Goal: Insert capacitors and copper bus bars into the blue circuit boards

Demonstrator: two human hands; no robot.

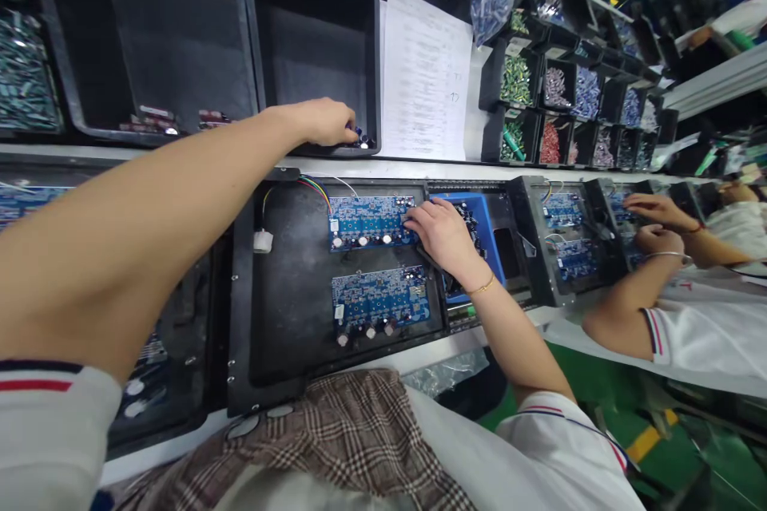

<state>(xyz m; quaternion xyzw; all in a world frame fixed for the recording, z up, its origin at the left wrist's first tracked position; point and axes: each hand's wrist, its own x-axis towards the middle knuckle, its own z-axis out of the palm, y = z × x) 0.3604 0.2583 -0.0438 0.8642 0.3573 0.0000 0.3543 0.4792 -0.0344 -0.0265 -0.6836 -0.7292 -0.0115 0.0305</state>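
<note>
The fingers of the left hand curl down at the near right corner of a black bin, at a few small capacitors; whether they are clamped on one I cannot tell. The fingers of the right hand bend over the right end of the far board, their tips close together; whether they pinch anything is hidden. Three white-topped capacitors stand along that board's near edge, and coloured wires meet its far left corner. The near board lies apart from it, toward the person, in the same black tray. Left in the tray is a white connector. Right of the boards, partly under the right hand, sits a blue box of black parts. Beyond the tray, a second bin with brownish parts stands left of the first, and printed paper lies to its right. Farther right are small bins of coloured parts and a co-worker's hands over another tray.
</note>
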